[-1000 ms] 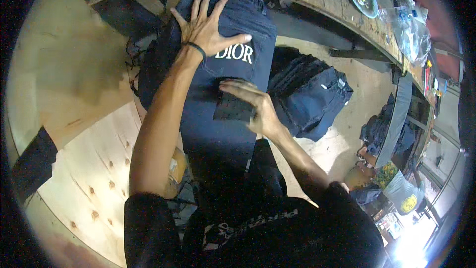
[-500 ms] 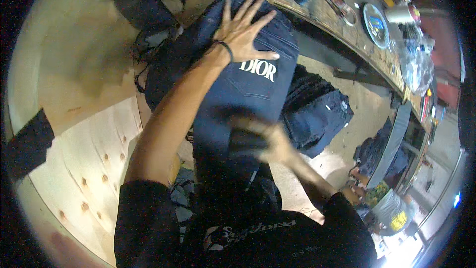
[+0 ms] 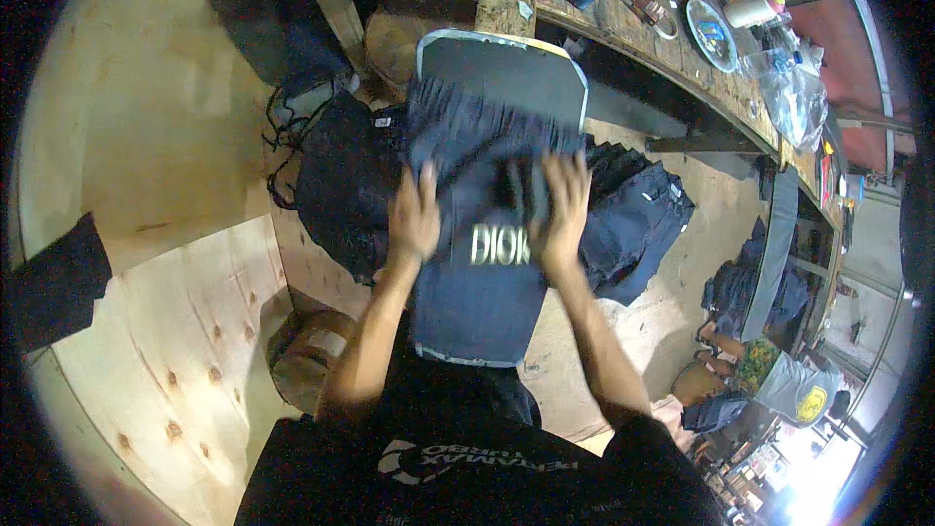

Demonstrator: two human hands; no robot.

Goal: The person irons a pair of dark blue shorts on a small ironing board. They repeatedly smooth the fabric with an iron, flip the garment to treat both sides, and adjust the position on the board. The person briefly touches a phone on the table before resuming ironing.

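A dark blue denim garment [image 3: 487,302] with pale lettering is stretched over a long, round-cornered grey board [image 3: 497,63] in front of me. At the board's far end the cloth is gathered in creases and the grey surface is bare. My left hand [image 3: 417,214] grips the garment along its left edge, fingers pointing away from me. On the opposite edge my right hand [image 3: 561,209] holds the cloth too, its fingers somewhat blurred. Both thumbs are hard to make out.
Piles of dark garments lie left [image 3: 341,185] and right [image 3: 638,224] of the board. A cluttered wooden workbench [image 3: 716,102] runs along the far right, bearing a round dish [image 3: 712,35] and tape rolls. Plywood panels [image 3: 185,331] stand at left. Another person [image 3: 794,388] is at the lower right.
The garment has slid toward me, baring the board's far end. My left hand has come back from the far part to the left edge; my right hand has moved up to the right edge.
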